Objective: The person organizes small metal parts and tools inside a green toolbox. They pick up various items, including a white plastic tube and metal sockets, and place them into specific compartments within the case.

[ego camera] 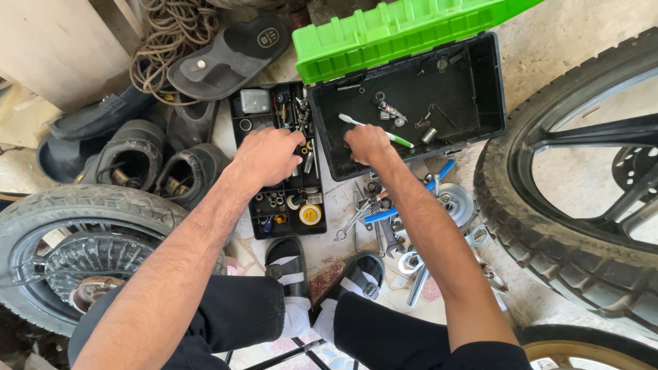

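Observation:
My left hand (pixel 266 155) rests knuckles-up over a black parts tray (pixel 255 125) full of small bolts, nuts and bits; its fingers curl down into the tray, and what they touch is hidden. My right hand (pixel 368 144) reaches over the front edge of an open black toolbox (pixel 480 82) with a green lid (pixel 384 31). Its fingers are bent, and I cannot see whether they hold anything. A white and green toothbrush (pixel 397 140) lies in the box just beyond that hand, among a few loose screws and washers.
Wrenches, a blue-handled tool (pixel 439 175) and a round metal disc (pixel 458 202) lie on the floor below the toolbox. Motorcycle wheels stand at right (pixel 548 226) and lower left (pixel 82 205). Black shoes (pixel 130 161), a sandal (pixel 229 58) and coiled rope (pixel 168 34) sit at upper left.

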